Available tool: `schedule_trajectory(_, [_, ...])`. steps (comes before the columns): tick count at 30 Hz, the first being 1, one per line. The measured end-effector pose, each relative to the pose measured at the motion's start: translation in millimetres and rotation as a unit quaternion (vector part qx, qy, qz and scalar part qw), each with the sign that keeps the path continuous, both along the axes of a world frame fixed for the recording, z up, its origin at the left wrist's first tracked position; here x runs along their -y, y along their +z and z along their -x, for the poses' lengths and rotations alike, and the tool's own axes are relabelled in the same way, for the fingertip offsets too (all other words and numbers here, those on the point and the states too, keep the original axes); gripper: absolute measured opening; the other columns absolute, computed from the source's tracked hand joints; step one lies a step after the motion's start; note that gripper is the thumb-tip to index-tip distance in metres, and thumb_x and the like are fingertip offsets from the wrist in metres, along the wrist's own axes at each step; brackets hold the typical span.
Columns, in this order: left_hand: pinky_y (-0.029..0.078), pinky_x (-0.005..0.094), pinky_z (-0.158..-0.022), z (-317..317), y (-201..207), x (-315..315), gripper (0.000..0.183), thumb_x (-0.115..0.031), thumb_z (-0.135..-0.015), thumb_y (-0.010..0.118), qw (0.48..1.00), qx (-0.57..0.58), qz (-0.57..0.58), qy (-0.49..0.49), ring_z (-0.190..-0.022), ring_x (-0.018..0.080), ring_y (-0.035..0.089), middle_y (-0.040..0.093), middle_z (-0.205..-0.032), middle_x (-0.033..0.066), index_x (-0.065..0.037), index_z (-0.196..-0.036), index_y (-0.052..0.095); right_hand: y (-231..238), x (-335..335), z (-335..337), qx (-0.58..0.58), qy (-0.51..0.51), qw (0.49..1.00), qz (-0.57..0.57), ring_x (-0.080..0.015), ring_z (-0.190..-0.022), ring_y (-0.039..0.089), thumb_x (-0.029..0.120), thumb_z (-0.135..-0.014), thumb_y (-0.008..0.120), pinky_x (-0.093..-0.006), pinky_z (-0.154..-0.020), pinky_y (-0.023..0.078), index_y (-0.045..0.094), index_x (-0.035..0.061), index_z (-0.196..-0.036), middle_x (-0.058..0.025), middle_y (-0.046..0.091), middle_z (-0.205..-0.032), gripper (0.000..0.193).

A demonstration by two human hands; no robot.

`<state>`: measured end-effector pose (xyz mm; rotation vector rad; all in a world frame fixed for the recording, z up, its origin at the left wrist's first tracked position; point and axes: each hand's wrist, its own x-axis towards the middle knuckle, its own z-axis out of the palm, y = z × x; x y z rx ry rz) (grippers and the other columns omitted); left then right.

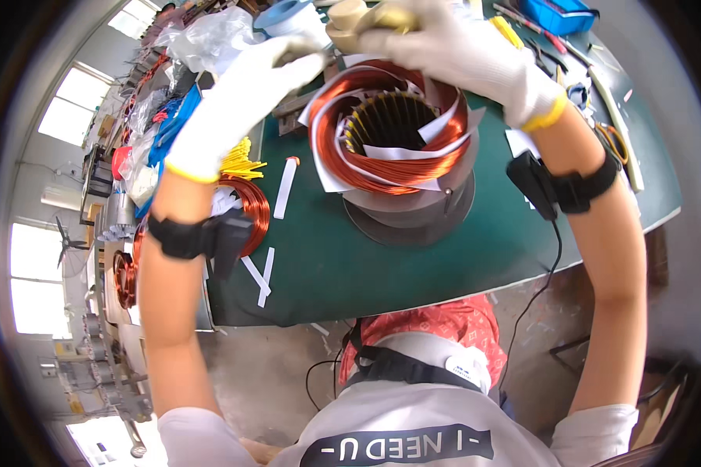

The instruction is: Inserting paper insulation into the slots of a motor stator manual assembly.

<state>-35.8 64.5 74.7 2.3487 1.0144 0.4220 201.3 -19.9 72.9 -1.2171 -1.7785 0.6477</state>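
Observation:
Both my hands wear white knit gloves with yellow cuffs and reach to the far side of a motor stator (469,148) wound with copper wire (393,185). White insulation paper strips (397,156) stick out among the coils. The stator stands on a round grey base (413,222). My left hand (269,74) is at the stator's far left, its fingers pointing right and blurred. My right hand (444,47) is above the far rim, beside beige tape rolls (346,17); its fingers are smeared, and any hold is hidden.
On the green table (311,272) lie white paper strips (286,187), yellow sleeving pieces (241,161) and a copper coil (255,210) at left. A blue bin (557,14), scissors (614,142) and hand tools lie at right. A black cable (551,268) hangs from my right wrist strap.

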Motion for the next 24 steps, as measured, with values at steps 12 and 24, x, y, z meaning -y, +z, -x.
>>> schedule_trajectory(12, [0.049,0.0257,-0.092,-55,-38,-8,0.031,-0.023,-0.100,0.055,0.899,0.251,0.345,-0.101,-0.100,0.0101,0.062,0.067,-0.111,0.0021,-0.004,-0.123,0.063,-28,-6,3,0.216,-0.142,0.960,-0.104,-0.0337,-0.088,0.068,0.023,-0.080,0.065,-0.0398,-0.080,0.053,0.069,0.0066,-0.101,-0.0183,0.070,-0.089,0.027])
schedule_trajectory(24, [0.051,0.0304,-0.064,4,51,136,0.027,-0.004,-0.067,0.065,0.948,-0.060,-0.251,-0.188,-0.072,0.0207,0.065,0.069,-0.091,0.0091,-0.006,-0.094,0.068,-82,46,-80,0.125,-0.171,0.968,-0.138,-0.0333,-0.084,0.058,0.002,-0.085,0.060,-0.0388,-0.078,0.047,0.061,0.0024,-0.095,-0.0153,0.061,-0.092,0.010])
